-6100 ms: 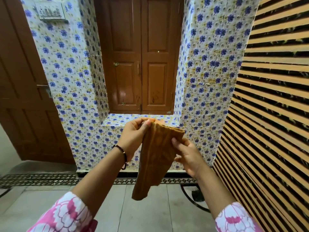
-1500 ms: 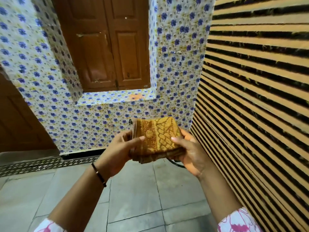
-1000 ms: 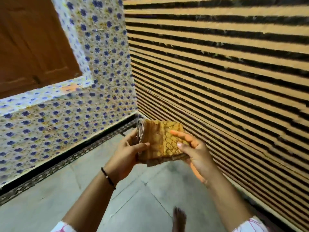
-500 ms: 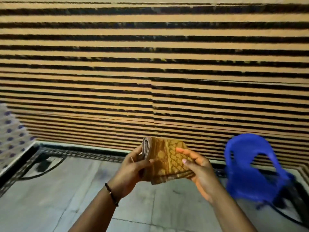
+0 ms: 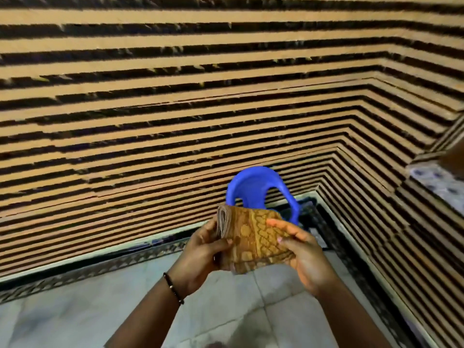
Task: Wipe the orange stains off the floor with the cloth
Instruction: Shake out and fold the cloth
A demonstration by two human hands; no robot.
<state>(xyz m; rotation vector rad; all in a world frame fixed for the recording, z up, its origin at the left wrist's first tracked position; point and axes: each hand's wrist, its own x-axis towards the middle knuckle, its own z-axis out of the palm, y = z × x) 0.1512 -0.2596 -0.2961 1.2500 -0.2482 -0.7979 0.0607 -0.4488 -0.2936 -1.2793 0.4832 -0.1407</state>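
Observation:
A folded ochre patterned cloth (image 5: 253,237) is held up at chest height in front of me, over the grey tiled floor (image 5: 75,312). My left hand (image 5: 203,257) grips its left, folded edge with the thumb on top. My right hand (image 5: 301,254) holds the right side, fingers spread over the top face and palm under it. No orange stain shows on the stretch of floor in view.
A blue plastic chair (image 5: 258,189) stands in the corner just behind the cloth. Striped tan and black walls (image 5: 150,121) meet there. A dark patterned border (image 5: 100,270) runs along the floor's edge. A blue-flowered tiled ledge (image 5: 437,182) juts in at the right.
The view has swung right, from the tiled window wall to the striped corner. The chair now sits behind the cloth. Since the first frame the hanging cloth has been folded into a pad.

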